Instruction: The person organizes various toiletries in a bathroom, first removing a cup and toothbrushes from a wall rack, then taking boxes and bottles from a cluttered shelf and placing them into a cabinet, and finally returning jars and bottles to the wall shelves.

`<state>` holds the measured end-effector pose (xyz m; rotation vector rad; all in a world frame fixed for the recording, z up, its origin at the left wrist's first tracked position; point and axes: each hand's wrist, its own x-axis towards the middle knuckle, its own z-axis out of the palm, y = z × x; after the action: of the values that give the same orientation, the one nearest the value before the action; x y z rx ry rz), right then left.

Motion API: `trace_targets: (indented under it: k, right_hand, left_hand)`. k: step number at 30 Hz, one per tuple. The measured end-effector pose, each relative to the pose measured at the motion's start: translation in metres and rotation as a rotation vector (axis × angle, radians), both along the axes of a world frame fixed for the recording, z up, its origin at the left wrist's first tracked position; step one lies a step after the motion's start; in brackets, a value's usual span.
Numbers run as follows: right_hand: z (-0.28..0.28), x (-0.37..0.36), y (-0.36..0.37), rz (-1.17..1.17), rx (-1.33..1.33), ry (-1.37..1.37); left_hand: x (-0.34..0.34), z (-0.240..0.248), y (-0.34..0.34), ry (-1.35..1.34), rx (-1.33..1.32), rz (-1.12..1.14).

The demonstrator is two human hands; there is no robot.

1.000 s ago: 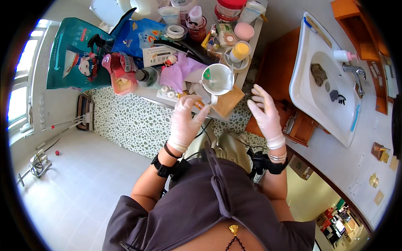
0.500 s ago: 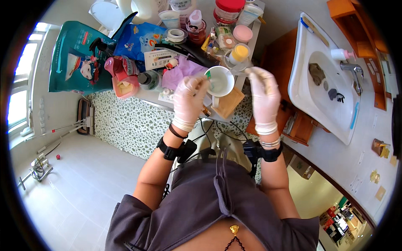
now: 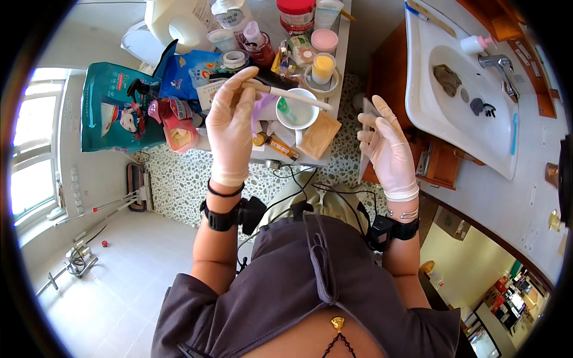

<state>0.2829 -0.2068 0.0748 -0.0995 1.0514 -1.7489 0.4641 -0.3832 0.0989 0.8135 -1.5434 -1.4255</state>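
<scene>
My left hand (image 3: pixel 231 122), in a white glove, pinches a slim stick (image 3: pixel 292 96) with a tan handle end and a paler shaft. It slants across the top of a white mug (image 3: pixel 301 122); its exact kind I cannot make out. Inside the mug shows something green over pale liquid. My gloved right hand (image 3: pixel 389 143) grips a thin see-through flat piece (image 3: pixel 364 140) by its side, held upright off the table's right edge. Beside the mug lies a square wooden block (image 3: pixel 320 140), and a small orange-and-brown tube (image 3: pixel 280 147) is near the front edge.
A yellow-lidded jar (image 3: pixel 323 68), a pink-lidded jar (image 3: pixel 324 40), bottles and a teal pouch (image 3: pixel 119 107) crowd the table. Black cables (image 3: pixel 304 185) hang in front of it. A white sink (image 3: pixel 459 89) with dark cloths stands at the right.
My left hand has moved left and up, and the stick now shows clearly above the mug. My right hand has shifted right and lower, with the see-through piece now upright.
</scene>
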Motion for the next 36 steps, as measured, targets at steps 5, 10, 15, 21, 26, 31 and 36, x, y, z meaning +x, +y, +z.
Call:
trace_targets:
  k: [5,10,15,21,26,31,36]
  right_hand:
    - [-0.016,-0.006,0.027,-0.043,-0.118,-0.183]
    - [-0.016,-0.009,0.041,-0.085,-0.128,-0.208]
    - [-0.024,-0.011,0.059,-0.12,-0.127,-0.196]
    - [-0.021,-0.009,0.074,-0.164,-0.153,-0.246]
    - [-0.031,-0.011,0.08,-0.177,-0.351,-0.42]
    - [-0.03,-0.024,0.101,-0.234,-0.399,-0.566]
    - [-0.028,-0.038,0.149,-0.242,-0.506,-0.48]
  left_hand:
    - [-0.016,-0.045,-0.014,-0.473,-0.618,0.01]
    - [-0.018,-0.086,-0.015,-0.691,-0.679,-0.011]
    - [-0.015,-0.094,-0.011,-0.955,-0.354,-0.024]
    - [-0.009,-0.083,-0.004,-0.772,-0.492,0.088]
    - [0.006,-0.074,-0.01,-0.686,-0.591,-0.03]
    - [-0.005,-0.07,0.007,-0.602,-0.492,0.179]
    - [-0.043,-0.044,0.061,-0.373,-0.588,0.179]
